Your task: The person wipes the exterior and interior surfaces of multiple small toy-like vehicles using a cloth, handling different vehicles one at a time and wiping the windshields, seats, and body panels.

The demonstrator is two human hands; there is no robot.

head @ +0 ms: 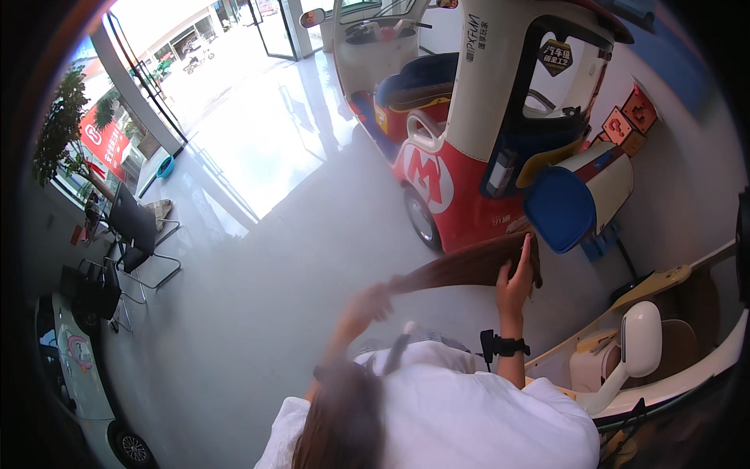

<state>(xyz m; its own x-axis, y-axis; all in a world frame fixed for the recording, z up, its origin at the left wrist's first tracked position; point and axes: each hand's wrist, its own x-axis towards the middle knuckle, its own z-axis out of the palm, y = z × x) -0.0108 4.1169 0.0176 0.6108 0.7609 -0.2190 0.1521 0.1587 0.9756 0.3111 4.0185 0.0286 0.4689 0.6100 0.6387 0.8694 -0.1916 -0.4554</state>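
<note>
A dark brown cloth (463,262) is stretched in the air in front of me, above the grey floor and beside the rear of a red and white three-wheeled vehicle (469,205). My left hand (366,305), blurred, grips the narrow, twisted left end of the cloth. At the wider right end, my right hand (515,281) holds the bunched fabric, one finger pointing up along it. A black strap with a small device (507,346) circles my right wrist. The vehicle's blue and cream rear lid (559,208) is just beyond my right hand.
A second cream vehicle with a white side mirror (641,340) stands close on my right. Black chairs (135,225) and a pale green car (82,363) are on the left. Farther off are a potted tree (67,126), a teal basin (166,167) and an open glass door (272,29).
</note>
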